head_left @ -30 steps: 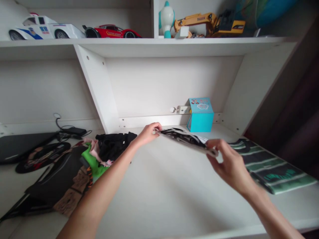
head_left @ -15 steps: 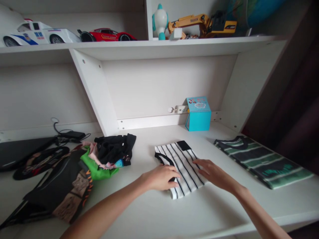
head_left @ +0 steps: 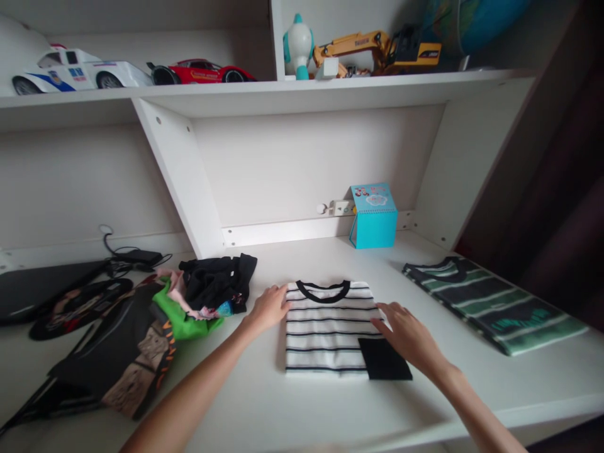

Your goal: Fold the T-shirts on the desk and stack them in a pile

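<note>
A folded white T-shirt [head_left: 325, 333] with black stripes lies flat on the desk in front of me, its black collar toward the back. A black patch [head_left: 385, 359] shows at its front right corner. At the shirt's upper left edge rests my left hand [head_left: 270, 307], fingertips touching the cloth near the shoulder. My right hand [head_left: 401, 327] lies over the right edge, fingers stretched out and thumb apart on the fabric. Neither hand visibly grips the shirt.
A folded green-and-grey striped T-shirt [head_left: 491, 302] lies at the right. Crumpled clothes [head_left: 127, 352], including a black garment [head_left: 219, 283], are heaped at the left near a dark laptop [head_left: 47, 286]. A blue desk calendar [head_left: 376, 228] stands behind; toys line the shelf [head_left: 330, 94] above.
The striped T-shirt has turned, so its collar now faces the back and the broad folded front shows. My left hand has moved left and back to the shirt's edge.
</note>
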The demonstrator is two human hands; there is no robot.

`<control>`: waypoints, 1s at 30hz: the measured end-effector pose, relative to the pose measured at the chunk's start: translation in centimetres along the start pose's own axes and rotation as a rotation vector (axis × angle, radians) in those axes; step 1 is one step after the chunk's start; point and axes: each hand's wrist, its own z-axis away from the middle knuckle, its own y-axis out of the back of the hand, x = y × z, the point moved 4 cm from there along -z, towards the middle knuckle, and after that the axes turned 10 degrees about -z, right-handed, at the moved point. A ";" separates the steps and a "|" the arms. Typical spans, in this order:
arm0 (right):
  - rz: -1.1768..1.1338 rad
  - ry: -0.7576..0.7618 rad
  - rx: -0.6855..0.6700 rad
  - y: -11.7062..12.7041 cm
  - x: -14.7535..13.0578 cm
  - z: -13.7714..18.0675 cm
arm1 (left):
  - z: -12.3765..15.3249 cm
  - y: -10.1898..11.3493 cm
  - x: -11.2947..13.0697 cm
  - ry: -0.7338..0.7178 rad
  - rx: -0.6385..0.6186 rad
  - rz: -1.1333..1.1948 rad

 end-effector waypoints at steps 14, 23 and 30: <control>-0.232 -0.052 -0.112 -2.3 2.9 -3.7 | 1.1 -1.3 1.9 0.187 -0.005 0.576; -0.542 -0.090 -0.240 -1.6 4.2 -3.9 | 3.0 -2.2 4.0 0.340 -0.194 1.282; -0.775 -0.165 -0.222 1.5 5.4 -3.2 | 4.7 -1.2 8.5 0.320 -0.299 1.426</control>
